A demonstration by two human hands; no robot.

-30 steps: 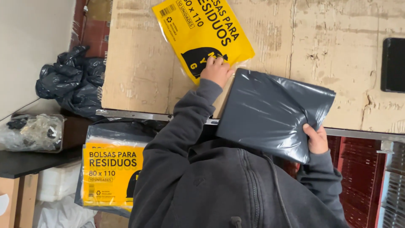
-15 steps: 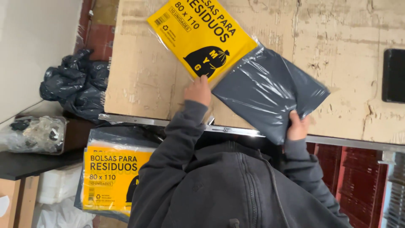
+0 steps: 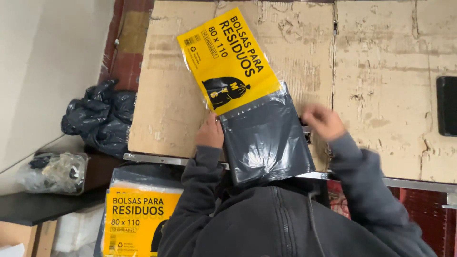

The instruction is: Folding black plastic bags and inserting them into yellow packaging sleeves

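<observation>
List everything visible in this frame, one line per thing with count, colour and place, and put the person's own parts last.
pack of folded bags: 1, dark grey in clear wrap with a yellow label, lying on the cardboard between the hands
cardboard sheets: several, tan and scuffed, covering the work surface
second pack of bags: 1, yellow label over dark contents, lower left below the surface edge
crumpled bags: a heap, dark grey, left of the cardboard
clear bag of dark items: 1, on the dark shelf at left
black flat object: 1, right edge
left hand: 1, touching the pack's left edge
right hand: 1, blurred, beside the pack's right edge
sleeves and jacket: dark grey, bottom centre
</observation>
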